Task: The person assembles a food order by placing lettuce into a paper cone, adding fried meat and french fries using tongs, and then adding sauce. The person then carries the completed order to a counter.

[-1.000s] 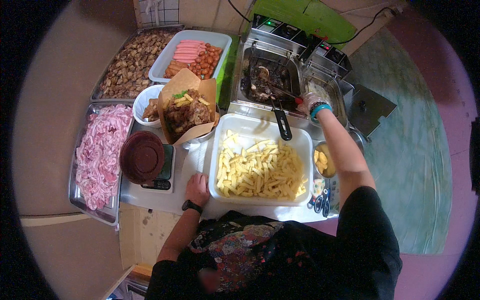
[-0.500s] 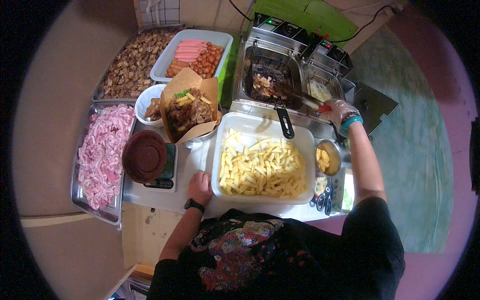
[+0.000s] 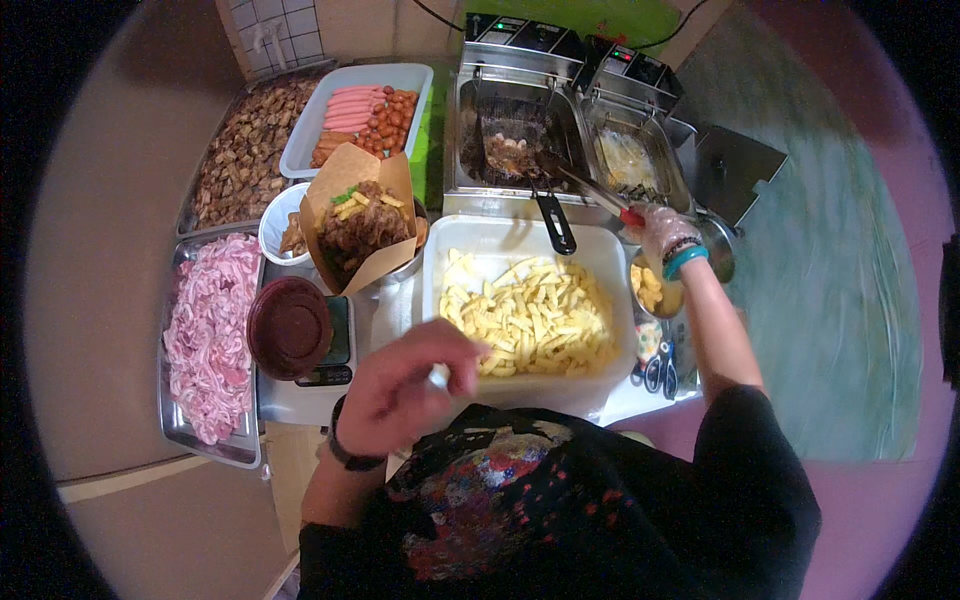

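Note:
My right hand, in a clear plastic glove, is closed on the red grip of long metal tongs. The tongs' far end reaches into the left fryer's wire basket, touching or close to browned pieces of food in the dark oil. My left hand is raised in front of me, curled and smeared by motion; a small white patch shows among its fingers, and I cannot tell whether it is a held thing or a gap. Beyond that hand lies a white tub of cut potato fries.
A second fryer adjoins on the right. Left of the tub stand a paper box of meat and fries, a brown bowl on a scale, a sausage tub and a tray of raw meat. Scissors lie at the right.
My left hand has lifted off the table edge and come up toward me. My right hand has drawn slightly nearer, still with the tongs. The whole view has shifted a little.

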Demonstrator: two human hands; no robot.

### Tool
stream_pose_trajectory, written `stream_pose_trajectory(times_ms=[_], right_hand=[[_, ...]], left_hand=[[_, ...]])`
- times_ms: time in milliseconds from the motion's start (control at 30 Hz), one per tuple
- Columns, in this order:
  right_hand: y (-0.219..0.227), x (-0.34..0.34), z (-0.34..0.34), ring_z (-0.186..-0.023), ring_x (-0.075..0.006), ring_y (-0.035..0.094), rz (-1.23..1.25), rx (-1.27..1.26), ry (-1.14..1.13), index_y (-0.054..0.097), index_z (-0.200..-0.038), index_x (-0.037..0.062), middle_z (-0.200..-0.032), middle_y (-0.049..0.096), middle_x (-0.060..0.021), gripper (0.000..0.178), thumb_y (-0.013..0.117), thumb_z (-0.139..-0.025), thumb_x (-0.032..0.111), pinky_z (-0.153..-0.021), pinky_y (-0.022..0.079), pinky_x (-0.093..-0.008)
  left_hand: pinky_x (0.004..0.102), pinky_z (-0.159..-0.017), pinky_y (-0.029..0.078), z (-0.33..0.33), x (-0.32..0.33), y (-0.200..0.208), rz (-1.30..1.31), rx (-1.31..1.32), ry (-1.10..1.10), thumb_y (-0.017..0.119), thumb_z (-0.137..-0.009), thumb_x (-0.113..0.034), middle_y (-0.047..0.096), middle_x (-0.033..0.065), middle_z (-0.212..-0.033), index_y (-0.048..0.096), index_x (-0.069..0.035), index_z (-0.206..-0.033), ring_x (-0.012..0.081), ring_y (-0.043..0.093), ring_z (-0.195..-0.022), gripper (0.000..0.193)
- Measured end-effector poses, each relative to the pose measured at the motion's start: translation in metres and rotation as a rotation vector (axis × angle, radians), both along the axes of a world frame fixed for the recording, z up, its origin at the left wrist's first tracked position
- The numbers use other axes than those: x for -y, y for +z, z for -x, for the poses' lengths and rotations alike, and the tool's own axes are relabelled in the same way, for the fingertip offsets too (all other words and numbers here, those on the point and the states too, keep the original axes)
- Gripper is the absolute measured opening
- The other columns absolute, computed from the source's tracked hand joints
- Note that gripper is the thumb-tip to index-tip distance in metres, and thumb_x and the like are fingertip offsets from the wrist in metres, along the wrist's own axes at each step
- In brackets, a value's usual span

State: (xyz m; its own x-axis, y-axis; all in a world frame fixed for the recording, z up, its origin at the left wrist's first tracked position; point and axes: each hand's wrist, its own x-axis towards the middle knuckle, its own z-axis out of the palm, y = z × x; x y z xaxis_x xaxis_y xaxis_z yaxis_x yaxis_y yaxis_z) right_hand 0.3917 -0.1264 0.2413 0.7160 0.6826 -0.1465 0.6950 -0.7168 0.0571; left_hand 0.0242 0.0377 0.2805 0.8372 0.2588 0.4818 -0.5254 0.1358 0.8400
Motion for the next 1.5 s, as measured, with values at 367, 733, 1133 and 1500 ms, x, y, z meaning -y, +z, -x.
stream_pose_trajectory(times_ms=[367, 733, 1133, 1500], right_hand=[[0.002, 0.008, 0.013, -0.097, -0.0303, 0.055, -0.263, -0.088, -0.033, 0.052, -0.11, 0.0071, -0.105, 0.057, -0.017, 0.041, 0.056, -0.079, 0.033, -0.083, 0.043, -0.0373], [-0.008, 0.015, 0.023, -0.093, -0.0317, 0.055, -0.384, -0.047, -0.082, 0.055, -0.106, 0.0135, -0.101, 0.058, -0.0157, 0.033, 0.054, -0.08, 0.033, -0.079, 0.044, -0.0398], [-0.018, 0.016, 0.005, -0.09, -0.0316, 0.056, -0.172, -0.079, -0.023, 0.051, -0.109, 0.0088, -0.093, 0.059, -0.0178, 0.038, 0.058, -0.077, 0.028, -0.076, 0.045, -0.0395], [-0.018, 0.044, 0.008, -0.093, -0.0308, 0.056, -0.439, -0.161, -0.127, 0.053, -0.109, 0.0099, -0.1, 0.059, -0.017, 0.039, 0.057, -0.077, 0.03, -0.078, 0.045, -0.0374]], left_hand=[[0.021, -0.048, 0.038, -0.006, 0.069, 0.074, 0.334, 0.748, -0.44, 0.061, -0.08, -0.022, 0.051, 0.0113, -0.089, 0.065, -0.017, -0.093, 0.0119, 0.044, -0.06, 0.015], [0.033, -0.055, 0.044, -0.016, 0.047, 0.071, 0.226, 0.658, -0.855, 0.057, -0.082, -0.022, 0.054, 0.0159, -0.092, 0.063, -0.012, -0.09, 0.0236, 0.051, -0.07, 0.015], [0.0258, -0.064, 0.038, -0.001, 0.009, -0.036, 0.141, -0.147, -0.168, 0.055, -0.082, -0.025, 0.051, 0.0063, -0.082, 0.056, 0.001, -0.095, 0.015, 0.047, -0.073, 0.029], [0.0202, -0.052, 0.032, 0.029, -0.006, -0.197, 0.276, -0.613, 0.666, 0.047, -0.087, -0.016, 0.045, -0.0014, -0.065, 0.056, -0.002, -0.083, 0.0062, 0.04, -0.059, 0.017]])
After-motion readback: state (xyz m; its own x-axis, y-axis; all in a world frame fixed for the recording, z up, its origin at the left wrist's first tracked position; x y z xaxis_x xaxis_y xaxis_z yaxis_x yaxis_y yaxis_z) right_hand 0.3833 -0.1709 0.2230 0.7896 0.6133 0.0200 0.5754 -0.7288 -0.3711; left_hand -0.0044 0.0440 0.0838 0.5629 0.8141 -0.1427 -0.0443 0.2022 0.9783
